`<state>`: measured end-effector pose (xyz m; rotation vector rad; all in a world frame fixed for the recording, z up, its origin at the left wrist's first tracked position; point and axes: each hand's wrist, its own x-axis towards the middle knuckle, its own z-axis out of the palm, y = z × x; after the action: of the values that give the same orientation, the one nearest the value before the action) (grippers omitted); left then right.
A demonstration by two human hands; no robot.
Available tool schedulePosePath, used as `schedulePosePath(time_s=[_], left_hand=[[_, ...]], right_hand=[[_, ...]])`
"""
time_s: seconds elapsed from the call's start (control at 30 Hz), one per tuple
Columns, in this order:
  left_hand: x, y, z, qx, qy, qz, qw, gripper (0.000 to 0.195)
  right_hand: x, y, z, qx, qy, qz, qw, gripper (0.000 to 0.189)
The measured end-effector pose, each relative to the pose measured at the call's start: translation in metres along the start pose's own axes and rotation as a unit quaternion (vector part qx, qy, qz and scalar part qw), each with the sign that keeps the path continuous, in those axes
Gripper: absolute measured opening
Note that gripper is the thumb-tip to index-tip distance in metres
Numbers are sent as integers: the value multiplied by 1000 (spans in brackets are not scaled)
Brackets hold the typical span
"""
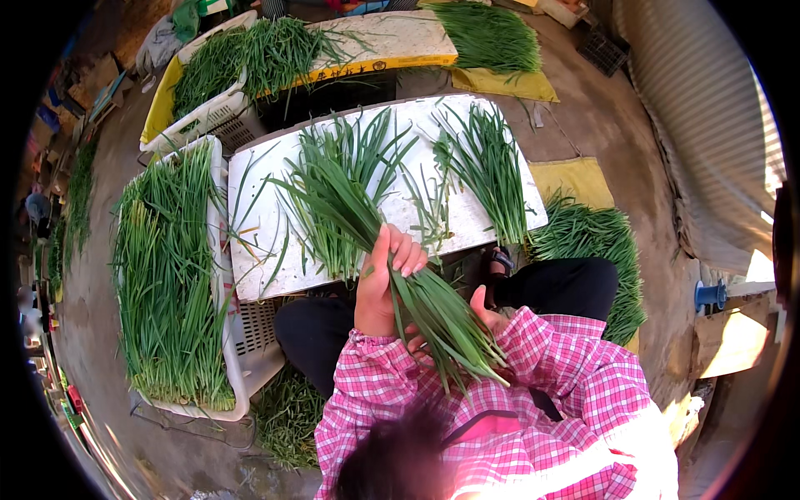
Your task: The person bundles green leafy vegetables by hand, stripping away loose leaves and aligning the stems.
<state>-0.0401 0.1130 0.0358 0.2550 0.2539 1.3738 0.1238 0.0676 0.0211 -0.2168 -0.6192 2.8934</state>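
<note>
My left hand [381,275] grips a bunch of garlic chives [431,297] around its middle. The leaf tips slant up over the table and the pale stem ends point down to the right, towards my chest. Behind the lower stems is my right hand [486,315], its thumb raised apart; the bunch hides most of its palm, so its grip is unclear. On the white tabletop [262,272] before me lies a loose pile of chives [340,231]. A neater bundle [494,169] rests at the table's right end, with a few stray stalks [431,209] between the two.
A white plastic crate [234,375] packed with chives stands left of the table. Another crate [234,106], heaped with chives, is beyond it, beside a second table [394,34]. More chives [594,262] lie on yellow cloth at right. Trimmed leaves [287,412] cover the floor at lower left.
</note>
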Motion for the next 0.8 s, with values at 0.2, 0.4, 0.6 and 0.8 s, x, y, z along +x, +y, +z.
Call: schedulePosePath(time_s=[0.2, 0.4, 0.6, 0.8], left_hand=[[16, -9, -15, -58, -39, -76, 995, 31], [15, -10, -6, -57, -61, -70, 994, 27], [9, -3, 0, 24, -46, -12, 999, 21], [9, -7, 2, 61, -25, 16, 998, 20]], right_hand=[[5, 17, -10, 90, -118, -56, 987, 91], [-3, 5, -2, -30, 11, -17, 999, 88], [-27, -35, -6, -304, 236, -201, 901, 72], [0, -49, 35, -635, 352, -270, 632, 20]])
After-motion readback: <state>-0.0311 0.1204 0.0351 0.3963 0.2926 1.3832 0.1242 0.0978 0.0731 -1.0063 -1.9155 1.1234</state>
